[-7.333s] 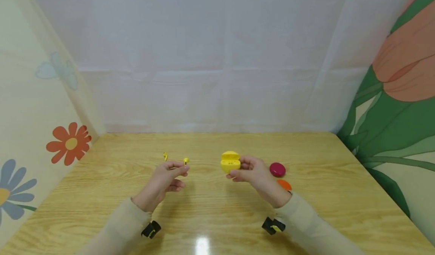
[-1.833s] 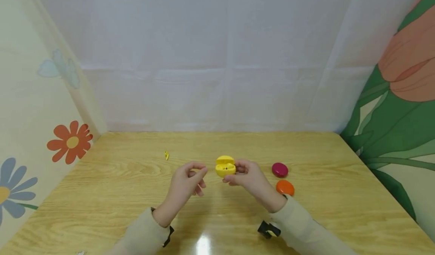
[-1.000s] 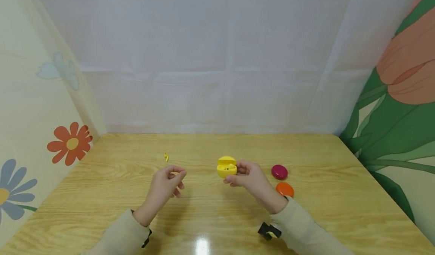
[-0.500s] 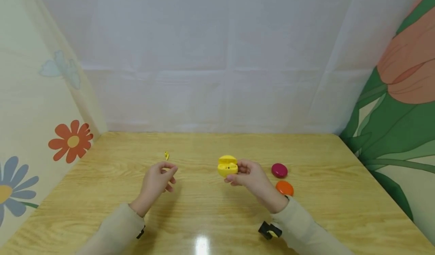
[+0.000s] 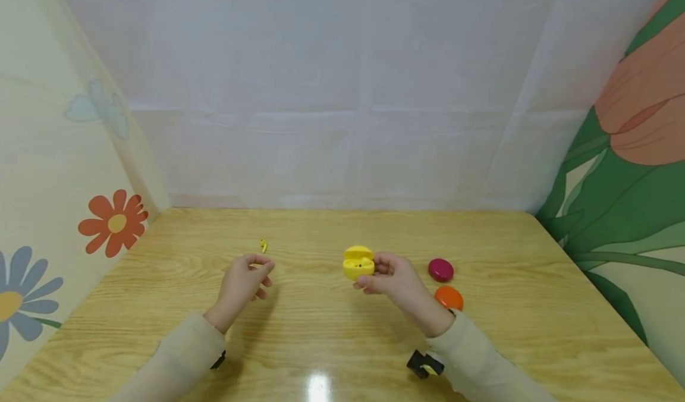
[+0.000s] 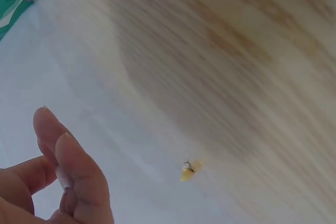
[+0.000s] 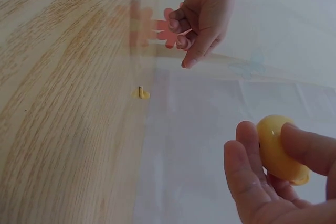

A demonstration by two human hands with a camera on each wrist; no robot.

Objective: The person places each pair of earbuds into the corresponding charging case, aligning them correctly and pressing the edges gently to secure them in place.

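My right hand (image 5: 395,278) grips a round yellow earbud case (image 5: 358,271) in the air, its lid up toward the back. A yellow earbud seems to sit in the case's left slot. In the right wrist view, thumb and fingers wrap the case (image 7: 278,150), whose inside is hidden there. My left hand (image 5: 243,284) hovers at the left with loosely bent fingers, holding nothing. Just beyond its fingertips a second yellow earbud (image 5: 264,246) lies on the table; the left wrist view has that earbud (image 6: 189,169) right of the fingers.
Right of my right hand lie a round magenta case (image 5: 441,270) and a round orange case (image 5: 449,298), the latter close to the sleeve. A white cloth backdrop (image 5: 342,122) rises behind the wooden table (image 5: 321,330).
Earlier my left hand pinched an earbud; by 1.8 s ago it was beside the case without it. Since then it has moved left toward the earbud on the table. The right hand stays nearly still.
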